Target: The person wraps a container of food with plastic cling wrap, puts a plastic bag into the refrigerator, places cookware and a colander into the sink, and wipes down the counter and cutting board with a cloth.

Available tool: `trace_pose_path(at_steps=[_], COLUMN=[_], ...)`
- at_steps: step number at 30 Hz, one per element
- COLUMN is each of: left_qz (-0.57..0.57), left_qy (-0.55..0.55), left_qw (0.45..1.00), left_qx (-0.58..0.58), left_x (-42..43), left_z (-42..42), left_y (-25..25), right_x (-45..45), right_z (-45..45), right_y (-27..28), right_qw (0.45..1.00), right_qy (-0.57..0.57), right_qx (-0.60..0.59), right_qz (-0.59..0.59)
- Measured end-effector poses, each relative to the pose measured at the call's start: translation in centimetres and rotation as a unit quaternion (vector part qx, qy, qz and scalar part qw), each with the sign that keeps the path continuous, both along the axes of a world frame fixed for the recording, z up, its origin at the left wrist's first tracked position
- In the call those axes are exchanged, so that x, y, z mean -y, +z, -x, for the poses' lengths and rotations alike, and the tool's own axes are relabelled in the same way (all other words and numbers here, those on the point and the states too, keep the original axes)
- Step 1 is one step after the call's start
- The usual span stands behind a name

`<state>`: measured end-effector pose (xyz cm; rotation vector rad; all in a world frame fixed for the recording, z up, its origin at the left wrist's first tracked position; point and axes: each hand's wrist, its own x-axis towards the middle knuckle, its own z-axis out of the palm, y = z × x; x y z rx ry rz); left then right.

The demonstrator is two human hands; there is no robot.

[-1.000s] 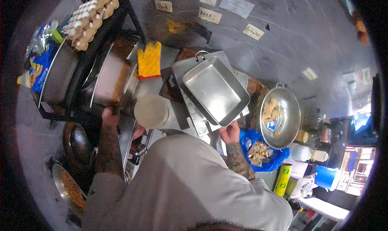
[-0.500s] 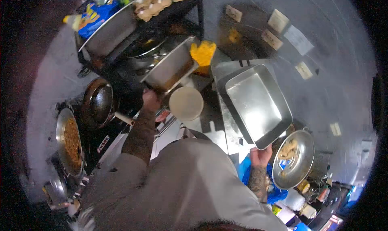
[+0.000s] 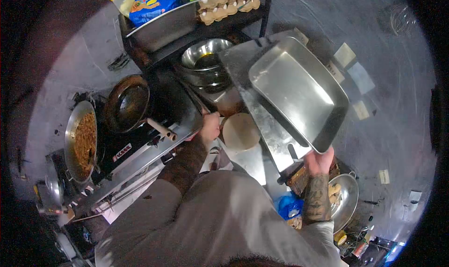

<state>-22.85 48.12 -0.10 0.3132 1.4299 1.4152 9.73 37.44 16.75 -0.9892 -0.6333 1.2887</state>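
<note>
My right hand (image 3: 319, 160) grips the near corner of a deep rectangular metal pan (image 3: 297, 87), which is tilted with its bare inside facing me. Closed around a thin metal rim is my left hand (image 3: 210, 126). That rim belongs to what looks like a second metal pan (image 3: 195, 98), now seen nearly edge-on, its body mostly dark. Just right of the left hand is a round pale lid or board (image 3: 241, 132). Beyond it are shiny metal bowls (image 3: 206, 54), stacked or close together.
On the left, a pan of browned food (image 3: 84, 143) stands by a dark wok (image 3: 126, 103) on the stove. Egg trays (image 3: 229, 5) and a loaded metal tub (image 3: 166, 31) occupy the back rack. Near my right forearm is a metal bowl with food pieces (image 3: 347, 201).
The left-hand pan has turned from showing its inside to nearly edge-on, uncovering the bowls. My left hand moved right; the right-hand pan rose and tilted. The yellow glove is out of sight.
</note>
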Motion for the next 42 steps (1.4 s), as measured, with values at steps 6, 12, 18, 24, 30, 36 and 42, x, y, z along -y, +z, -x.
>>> trace_pose_path(at_steps=[6,12,18,24,30,36,42], left_qz=[0.137,0.030,-0.051,-0.076,-0.067,-0.079,-0.065], left_qy=[-0.133,-0.196,-0.073,-0.153,-0.155,-0.172,-0.206], left_qw=[0.981,0.974,0.996,0.984,0.986,0.981,0.975], left_qx=[-0.028,0.109,-0.012,-0.057,0.000,0.035,0.043], left_x=[0.9,2.8,2.7,0.6,-1.2,-1.4,-1.9], left_z=[1.9,6.3,6.1,4.3,7.3,7.0,8.0], left_y=[-0.3,-0.2,14.1,16.3,12.3,13.9,13.9], right_x=[-3.6,-6.5,-8.4,-8.6,-3.6,5.0,5.9], right_z=[1.4,7.8,8.2,7.3,5.0,-6.4,-2.7], right_y=[-4.9,-5.0,-3.2,-5.5,-3.3,-13.3,-14.2], right_qw=[0.947,0.980,0.960,0.945,0.990,0.905,0.955], right_qy=[0.098,0.117,0.177,0.200,0.023,-0.279,-0.152], right_qx=[0.272,-0.161,-0.217,-0.259,-0.136,0.268,0.029], right_qz=[-0.136,-0.021,0.025,-0.007,0.031,0.178,0.251])
